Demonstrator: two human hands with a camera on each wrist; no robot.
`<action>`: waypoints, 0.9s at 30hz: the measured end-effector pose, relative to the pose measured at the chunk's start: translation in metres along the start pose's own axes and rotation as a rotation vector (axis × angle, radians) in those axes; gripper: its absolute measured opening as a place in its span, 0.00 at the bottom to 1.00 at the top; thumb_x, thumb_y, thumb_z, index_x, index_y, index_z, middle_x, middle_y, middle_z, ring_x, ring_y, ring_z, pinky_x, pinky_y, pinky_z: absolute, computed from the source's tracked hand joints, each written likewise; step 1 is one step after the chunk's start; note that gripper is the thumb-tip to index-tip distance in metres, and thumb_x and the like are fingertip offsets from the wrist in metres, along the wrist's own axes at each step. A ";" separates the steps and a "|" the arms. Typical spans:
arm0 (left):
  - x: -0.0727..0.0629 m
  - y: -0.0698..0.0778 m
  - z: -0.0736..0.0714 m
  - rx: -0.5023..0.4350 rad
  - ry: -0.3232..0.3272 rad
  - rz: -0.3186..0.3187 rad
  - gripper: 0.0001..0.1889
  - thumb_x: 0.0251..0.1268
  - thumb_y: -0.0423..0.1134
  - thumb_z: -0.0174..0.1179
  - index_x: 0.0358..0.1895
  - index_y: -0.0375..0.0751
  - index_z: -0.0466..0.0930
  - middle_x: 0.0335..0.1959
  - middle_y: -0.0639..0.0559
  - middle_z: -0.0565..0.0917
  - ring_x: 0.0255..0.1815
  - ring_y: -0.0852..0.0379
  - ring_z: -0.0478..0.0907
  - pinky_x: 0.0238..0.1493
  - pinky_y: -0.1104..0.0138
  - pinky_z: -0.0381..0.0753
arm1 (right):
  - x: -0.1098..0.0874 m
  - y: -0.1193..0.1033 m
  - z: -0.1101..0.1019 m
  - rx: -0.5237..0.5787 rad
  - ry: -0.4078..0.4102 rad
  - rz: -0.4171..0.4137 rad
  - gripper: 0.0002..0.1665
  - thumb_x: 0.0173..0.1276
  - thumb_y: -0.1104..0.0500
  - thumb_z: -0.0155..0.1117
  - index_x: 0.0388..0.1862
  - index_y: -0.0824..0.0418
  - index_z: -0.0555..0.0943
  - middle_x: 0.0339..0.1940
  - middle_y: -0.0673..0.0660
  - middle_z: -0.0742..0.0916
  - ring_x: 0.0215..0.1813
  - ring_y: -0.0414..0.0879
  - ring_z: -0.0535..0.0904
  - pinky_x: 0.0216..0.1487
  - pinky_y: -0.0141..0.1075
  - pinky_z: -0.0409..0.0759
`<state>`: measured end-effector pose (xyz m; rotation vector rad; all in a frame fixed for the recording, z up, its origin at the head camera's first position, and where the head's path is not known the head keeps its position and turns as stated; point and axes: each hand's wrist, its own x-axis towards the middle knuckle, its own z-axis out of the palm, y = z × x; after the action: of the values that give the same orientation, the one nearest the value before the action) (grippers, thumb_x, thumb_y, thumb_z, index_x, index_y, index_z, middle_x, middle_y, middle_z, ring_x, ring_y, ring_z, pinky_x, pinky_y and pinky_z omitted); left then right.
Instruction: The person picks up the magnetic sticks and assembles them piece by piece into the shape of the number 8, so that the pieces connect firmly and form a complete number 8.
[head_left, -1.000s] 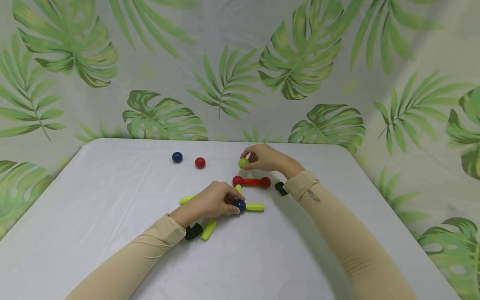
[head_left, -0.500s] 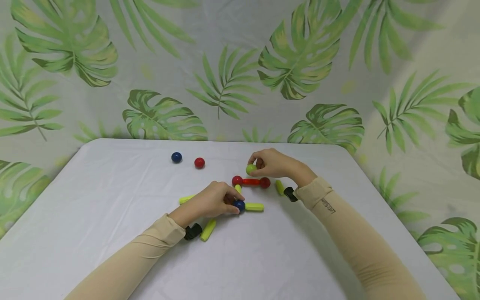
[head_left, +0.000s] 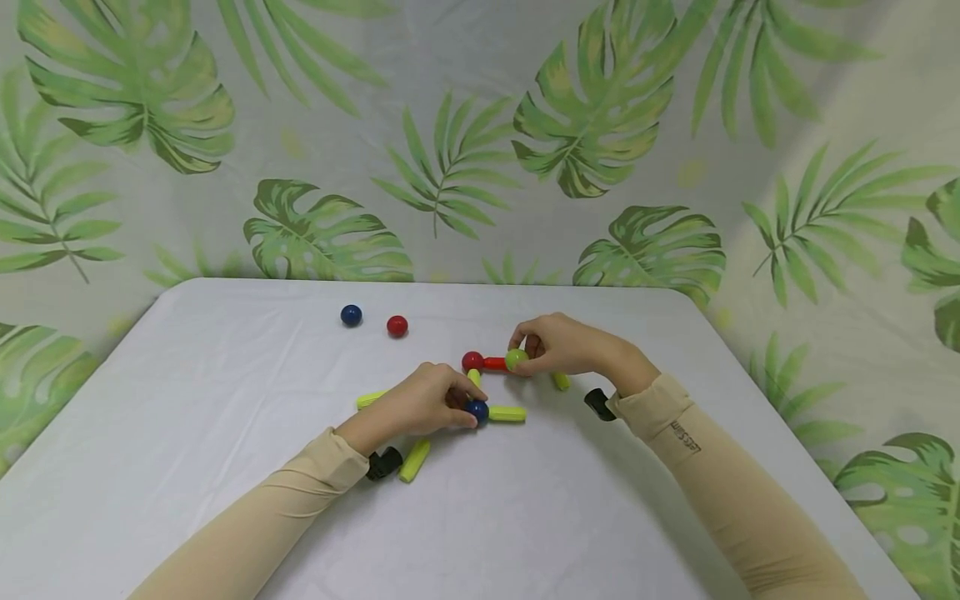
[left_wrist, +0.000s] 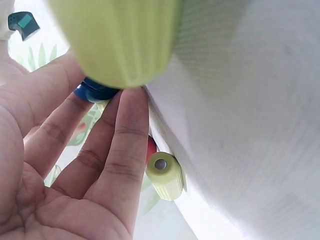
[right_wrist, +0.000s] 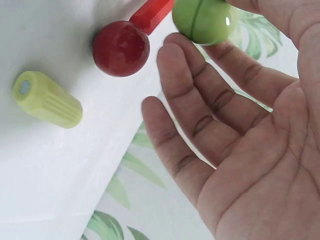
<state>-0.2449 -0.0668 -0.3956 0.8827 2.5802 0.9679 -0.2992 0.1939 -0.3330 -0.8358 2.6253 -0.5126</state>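
My left hand (head_left: 423, 400) pinches a dark blue ball (head_left: 477, 411) on the table. A yellow-green grooved rod (head_left: 507, 414) extends right from that ball, and another rod (head_left: 474, 378) lies between it and a red ball (head_left: 472, 361). My right hand (head_left: 568, 343) holds a shiny green ball (head_left: 516, 360) between thumb and fingers. In the right wrist view, the green ball (right_wrist: 202, 20) is near a red rod (right_wrist: 151, 16) with a dark red ball (right_wrist: 121, 48) on its end. That dark red ball is hidden in the head view.
A loose blue ball (head_left: 351, 315) and a loose red ball (head_left: 397, 326) lie at the back left. More yellow-green rods lie around: one left rod (head_left: 371, 399), one front rod (head_left: 415, 461) and one right rod (head_left: 561, 381). A leaf-patterned cloth (head_left: 450, 167) hangs behind the white table (head_left: 225, 375).
My right hand has carried the green ball right and toward me, from behind the red rod to in front of its right part in the head view. The left hand has stayed put.
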 end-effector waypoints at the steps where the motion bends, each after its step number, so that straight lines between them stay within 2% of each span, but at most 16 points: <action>1: 0.000 0.000 0.000 -0.001 0.000 -0.001 0.15 0.66 0.37 0.77 0.55 0.46 0.93 0.40 0.55 0.93 0.38 0.66 0.84 0.45 0.72 0.84 | -0.002 0.000 0.000 -0.007 -0.006 -0.004 0.14 0.74 0.53 0.71 0.54 0.55 0.86 0.36 0.51 0.88 0.38 0.43 0.81 0.47 0.38 0.80; 4: 0.000 0.000 0.000 -0.003 0.001 -0.006 0.15 0.66 0.38 0.77 0.55 0.46 0.93 0.40 0.56 0.93 0.38 0.66 0.84 0.44 0.72 0.84 | -0.006 0.001 0.003 -0.021 -0.025 -0.007 0.12 0.75 0.53 0.72 0.53 0.55 0.86 0.38 0.51 0.88 0.40 0.43 0.81 0.49 0.37 0.81; 11: 0.000 0.000 -0.001 -0.001 -0.003 -0.002 0.15 0.66 0.38 0.77 0.55 0.46 0.93 0.39 0.56 0.92 0.38 0.65 0.83 0.44 0.72 0.83 | -0.015 0.003 0.009 -0.002 -0.079 0.030 0.13 0.73 0.53 0.74 0.52 0.56 0.86 0.36 0.51 0.85 0.39 0.43 0.78 0.44 0.35 0.79; 21: 0.000 0.001 0.000 -0.005 0.002 -0.021 0.15 0.66 0.37 0.77 0.55 0.46 0.93 0.40 0.57 0.93 0.38 0.65 0.83 0.45 0.72 0.84 | -0.026 0.011 0.012 0.021 -0.146 0.085 0.16 0.70 0.53 0.77 0.53 0.56 0.86 0.38 0.51 0.88 0.40 0.42 0.80 0.44 0.35 0.78; 27: 0.001 0.000 0.000 -0.004 0.002 -0.018 0.15 0.65 0.37 0.77 0.55 0.46 0.93 0.40 0.57 0.93 0.38 0.66 0.84 0.45 0.71 0.84 | -0.031 0.015 0.016 0.054 -0.172 0.074 0.15 0.68 0.55 0.78 0.51 0.56 0.86 0.37 0.51 0.88 0.38 0.41 0.80 0.42 0.35 0.78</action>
<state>-0.2455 -0.0662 -0.3957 0.8568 2.5824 0.9685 -0.2757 0.2208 -0.3477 -0.7293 2.4641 -0.4682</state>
